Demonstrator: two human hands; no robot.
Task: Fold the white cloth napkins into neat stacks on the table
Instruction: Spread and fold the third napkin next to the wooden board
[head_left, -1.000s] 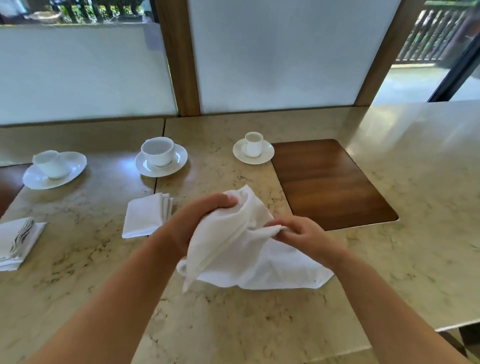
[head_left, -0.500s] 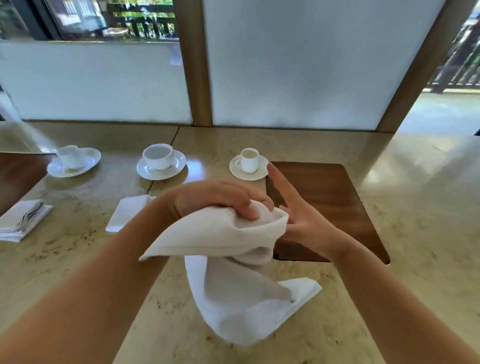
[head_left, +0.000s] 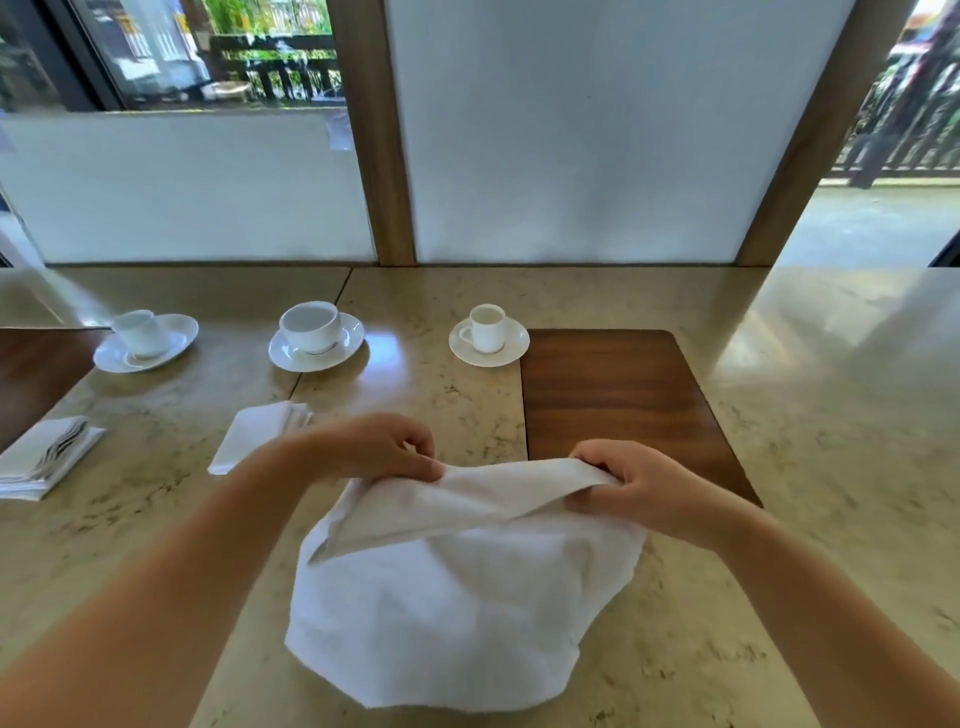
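While both hands work above the near edge of the table (head_left: 810, 426), a white cloth napkin (head_left: 452, 613) hangs between them, its upper edge stretched in a band from one hand to the other. The left hand (head_left: 382, 447) pinches the left end of that edge, fingers (head_left: 415, 441) curled narrow onto the cloth. The right hand (head_left: 639, 483) grips the right end, thumb on top and fingers folded under, closed on the fabric. Below the held edge the napkin billows in a loose rounded mass, and its lower hem appears to rest on the table surface directly in front of the person.

To the left, just beyond the left forearm, a folded napkin (head_left: 257, 434) lies flat on the table. Further left, near the frame edge, a second napkin stack (head_left: 31, 467) carries what looks like cutlery (head_left: 62, 447) on top; detail is too small to confirm.

Three white cups on saucers stand in a row along the far side: left cup (head_left: 137, 332), middle cup (head_left: 310, 327), right cup (head_left: 487, 327). A dark wooden inlay panel (head_left: 613, 389) sits just right of the right cup, behind the right hand.
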